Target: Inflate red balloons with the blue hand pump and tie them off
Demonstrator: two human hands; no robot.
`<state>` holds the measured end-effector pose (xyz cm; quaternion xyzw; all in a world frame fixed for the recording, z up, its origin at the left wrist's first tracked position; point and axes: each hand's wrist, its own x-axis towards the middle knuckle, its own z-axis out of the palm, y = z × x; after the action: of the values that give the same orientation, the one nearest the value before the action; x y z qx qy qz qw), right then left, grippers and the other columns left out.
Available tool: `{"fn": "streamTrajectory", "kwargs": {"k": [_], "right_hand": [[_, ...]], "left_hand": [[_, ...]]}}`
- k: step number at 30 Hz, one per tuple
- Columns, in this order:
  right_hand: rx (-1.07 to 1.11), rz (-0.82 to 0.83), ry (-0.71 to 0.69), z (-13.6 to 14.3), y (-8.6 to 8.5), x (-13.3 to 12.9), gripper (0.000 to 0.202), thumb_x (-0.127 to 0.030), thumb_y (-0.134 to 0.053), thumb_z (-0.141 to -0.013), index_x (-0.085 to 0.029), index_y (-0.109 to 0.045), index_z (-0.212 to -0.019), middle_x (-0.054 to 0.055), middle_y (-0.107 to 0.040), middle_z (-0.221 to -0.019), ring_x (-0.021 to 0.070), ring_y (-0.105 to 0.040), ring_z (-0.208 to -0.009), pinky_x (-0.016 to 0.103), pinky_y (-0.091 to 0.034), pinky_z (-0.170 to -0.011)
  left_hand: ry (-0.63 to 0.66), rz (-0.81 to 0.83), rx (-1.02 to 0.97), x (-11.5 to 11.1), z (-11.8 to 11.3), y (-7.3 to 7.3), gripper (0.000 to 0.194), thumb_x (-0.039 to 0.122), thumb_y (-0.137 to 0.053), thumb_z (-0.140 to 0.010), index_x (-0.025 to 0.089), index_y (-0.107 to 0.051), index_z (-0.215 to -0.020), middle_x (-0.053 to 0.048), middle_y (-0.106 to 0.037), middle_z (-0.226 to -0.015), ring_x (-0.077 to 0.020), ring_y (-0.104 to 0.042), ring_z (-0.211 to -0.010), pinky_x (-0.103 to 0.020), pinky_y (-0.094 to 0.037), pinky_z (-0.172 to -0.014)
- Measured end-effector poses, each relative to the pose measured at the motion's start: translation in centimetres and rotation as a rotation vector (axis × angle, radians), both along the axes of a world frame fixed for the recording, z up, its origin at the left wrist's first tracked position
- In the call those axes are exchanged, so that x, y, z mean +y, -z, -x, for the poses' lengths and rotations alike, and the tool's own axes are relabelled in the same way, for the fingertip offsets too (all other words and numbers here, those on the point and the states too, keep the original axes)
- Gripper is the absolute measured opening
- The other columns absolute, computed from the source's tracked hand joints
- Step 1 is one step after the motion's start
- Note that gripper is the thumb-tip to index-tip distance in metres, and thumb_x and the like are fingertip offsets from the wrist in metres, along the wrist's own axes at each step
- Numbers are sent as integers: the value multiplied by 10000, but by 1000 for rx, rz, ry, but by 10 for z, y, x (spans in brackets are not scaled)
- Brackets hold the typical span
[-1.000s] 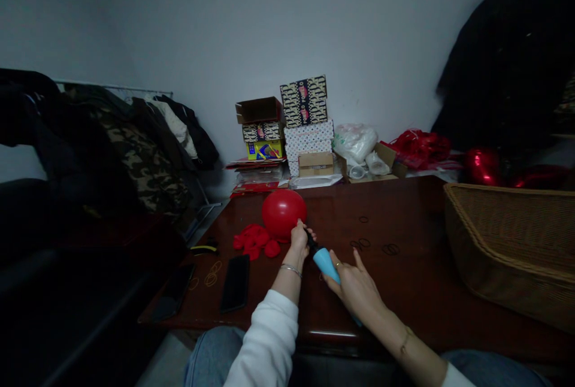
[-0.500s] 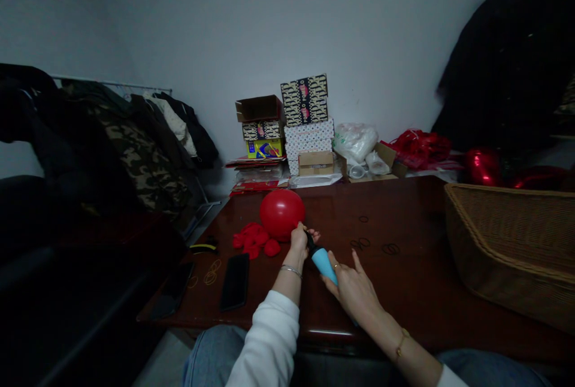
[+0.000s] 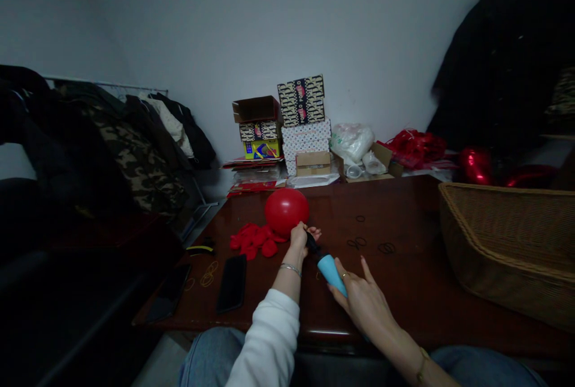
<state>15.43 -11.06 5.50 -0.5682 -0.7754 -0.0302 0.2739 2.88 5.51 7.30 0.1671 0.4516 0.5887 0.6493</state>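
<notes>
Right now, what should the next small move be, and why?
Probably push the blue balloon pump toward the red balloon: the right hand holds its blue barrel, a black section shows ahead of that, and the left hand is closed at the balloon's base.

Dim, cool, bluish light. Beyond the left fingers (image 3: 299, 233) and right fingers (image 3: 367, 271), the wall (image 3: 381, 33) is the palest broad area. Far left of the fingers, dark furniture (image 3: 67, 303) sinks into near-black shadow; far right, a black coat (image 3: 498, 69) loses nearly all detail. Just past the left fingers, a red balloon (image 3: 286, 212) carries a faint highlight. Nearer than the fingers, the glossy bench (image 3: 413, 291) has a whitish glare streak along its front edge. Right of them, wide-angle distortion stretches the basket (image 3: 507, 279). Fine detail is soft throughout.
</notes>
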Motion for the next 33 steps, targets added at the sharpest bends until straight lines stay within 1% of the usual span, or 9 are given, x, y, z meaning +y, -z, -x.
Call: {"fn": "streamTrajectory", "kwargs": {"k": [5, 8, 12, 16, 19, 23, 27, 29, 33], "right_hand": [[7, 5, 7, -3, -1, -5, 451, -290, -409, -904, -84, -454, -1301, 100, -713, -929, 177, -676, -800, 480, -171, -1121], [24, -13, -2, -3, -3, -8, 441, -286, -413, -900, -112, -459, -1302, 97, -712, -961, 173, -677, -793, 480, -181, -1119], [43, -1, -8, -5, -3, -13, 431, -274, -427, -892, -119, -471, -1293, 99, -705, -1001, 169, -674, -812, 478, -151, -1130], [27, 37, -15, -13, 3, -20, 439, -272, -434, -888, -101, -471, -1291, 94, -708, -980, 172, -673, -818, 472, -106, -1141], [-18, 45, 26, -24, 9, -21, 442, -291, -427, -893, -85, -478, -1281, 93, -713, -932, 176, -676, -782, 470, -104, -1137], [-99, -11, 130, -43, 15, -9, 448, -311, -402, -906, -88, -466, -1289, 87, -715, -887, 183, -677, -745, 485, -145, -1117], [-239, -30, 270, -59, 16, 12, 430, -315, -401, -906, -79, -497, -1253, 97, -715, -842, 188, -668, -672, 504, -156, -1098], [-301, -23, 326, -65, 17, 22, 435, -323, -415, -901, -70, -505, -1243, 97, -713, -807, 193, -659, -639, 517, -137, -1094], [-371, -30, 385, -72, 20, 36, 444, -325, -437, -890, -48, -515, -1229, 115, -704, -780, 215, -654, -676, 534, -90, -1087]], "left_hand": [[28, -11, 22, 3, 1, 0, 184, 275, -438, -893, 166, -436, -746, -43, -553, -601, -160, -627, -562, -326, -555, -588], [34, -15, 40, 3, 2, 2, 180, 257, -425, -896, 165, -434, -741, -47, -557, -595, -162, -629, -557, -323, -554, -585], [41, -20, 60, 3, 3, 0, 201, 252, -387, -911, 166, -425, -734, -56, -566, -579, -171, -635, -547, -311, -545, -565], [11, -33, 131, 8, 14, -5, 249, 268, -345, -931, 171, -399, -709, -81, -608, -590, -170, -649, -555, -279, -530, -556], [-2, -79, 248, 14, 26, -6, 283, 297, -344, -936, 171, -397, -689, -99, -642, -611, -160, -652, -558, -254, -517, -563], [-3, -111, 379, 16, 36, -2, 298, 343, -402, -918, 173, -424, -674, -89, -648, -572, -145, -616, -499, -241, -488, -541], [49, -131, 569, 14, 41, 2, 313, 345, -461, -891, 183, -462, -624, -59, -621, -495, -144, -562, -446, -240, -456, -528], [81, -158, 658, 12, 45, 2, 309, 313, -497, -870, 196, -479, -585, -50, -596, -460, -177, -595, -515, -263, -471, -582], [143, -210, 928, 8, 56, -4, 335, 288, -567, -817, 226, -493, -496, -71, -564, -439, -273, -647, -808, -335, -465, -806]]}}
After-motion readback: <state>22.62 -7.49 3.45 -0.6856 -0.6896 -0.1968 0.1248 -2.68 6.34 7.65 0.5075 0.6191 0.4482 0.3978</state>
